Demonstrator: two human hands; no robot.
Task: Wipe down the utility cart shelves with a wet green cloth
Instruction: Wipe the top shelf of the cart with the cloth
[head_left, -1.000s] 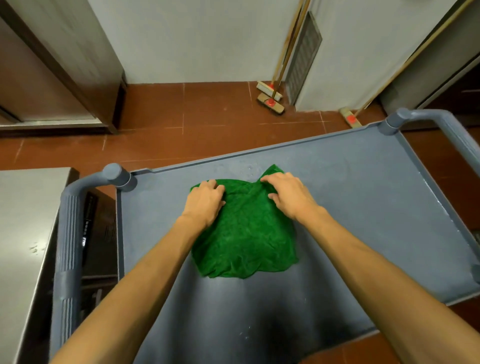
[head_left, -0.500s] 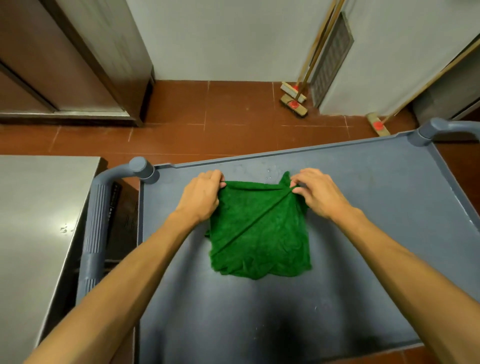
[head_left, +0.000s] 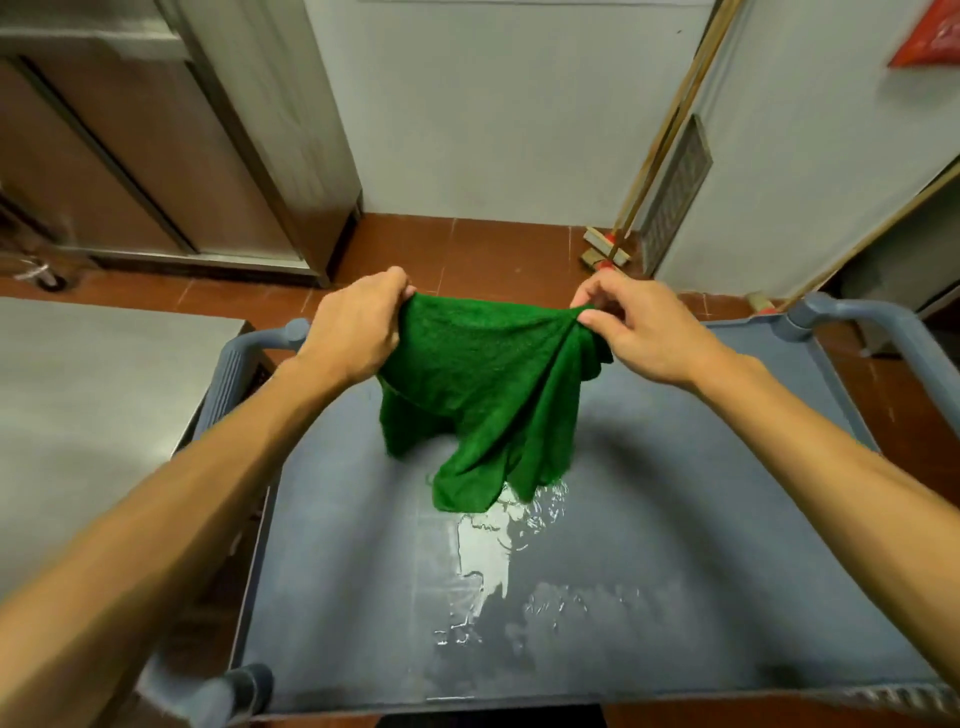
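Note:
The green cloth (head_left: 483, 395) hangs in the air above the grey top shelf of the utility cart (head_left: 675, 545), stretched between both hands. My left hand (head_left: 358, 327) grips its left top corner. My right hand (head_left: 639, 327) pinches the right top corner between thumb and fingers. The cloth's lower end droops down to the shelf, just touching a shiny wet patch (head_left: 498, 545) of water in the shelf's middle.
A steel counter (head_left: 88, 395) adjoins the cart on the left. The cart's grey handle posts (head_left: 810, 312) rise at its corners. Brooms (head_left: 613, 249) lean against the white wall beyond, over red floor tiles. A steel cabinet (head_left: 156, 156) stands at back left.
Both hands took the cloth's far corners and lifted it off the shelf. A wet patch now shows where it lay. The view has pulled back and tilted up.

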